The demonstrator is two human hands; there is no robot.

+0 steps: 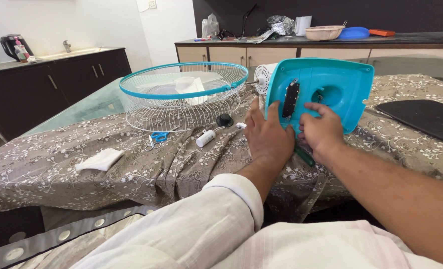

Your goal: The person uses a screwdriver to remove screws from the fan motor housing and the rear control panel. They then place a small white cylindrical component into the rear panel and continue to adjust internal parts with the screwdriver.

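A: How many hands were on the teal fan housing (pixel 331 89)?

B: 2. The left hand (pixel 267 134) gripped its left edge by the black switch panel (pixel 290 99); the right hand (pixel 321 130) pressed its lower face, fingers curled. The housing stood upright on the cloth-covered desk (pixel 57 159).

A: And nearby?

B: 1 wire fan guard (pixel 181 94) holding 1 white piece (pixel 191 89), 1 pair of scissors (pixel 157 137), 1 white capacitor (pixel 205 138), 1 folded cloth (pixel 100 159).

Fan base (pixel 331 89) right of grille (pixel 181 94); scissors (pixel 157 137) before grille.
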